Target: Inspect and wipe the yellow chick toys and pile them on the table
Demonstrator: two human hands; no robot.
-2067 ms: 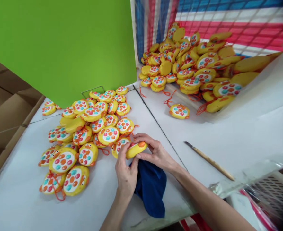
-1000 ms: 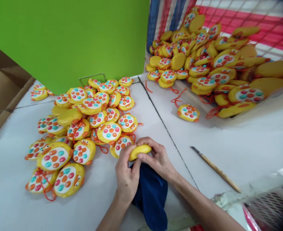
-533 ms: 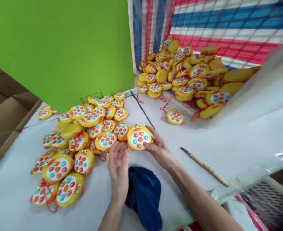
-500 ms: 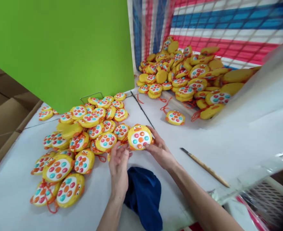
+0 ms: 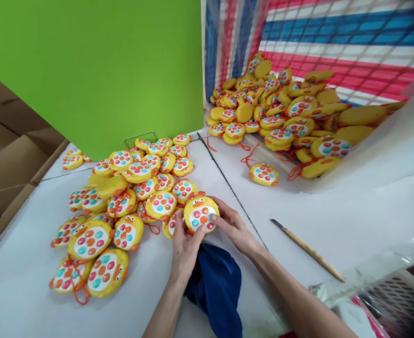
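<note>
Head view: yellow duck-shaped toy with coloured buttons, face up, gripped between left hand and right hand, fingers closed on its edges; just above blue cloth on white table, beside toy pile; wooden-handled knife lying right.

Toy factory workbench: heaps of identical yellow toys.

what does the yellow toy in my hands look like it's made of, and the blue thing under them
Yellow toy: probably moulded plastic, smooth with a slight sheen, with raised coloured dots that may be softer rubber. Blue cloth: soft matte fabric, judging by its folds and limp, rumpled shape.
</note>
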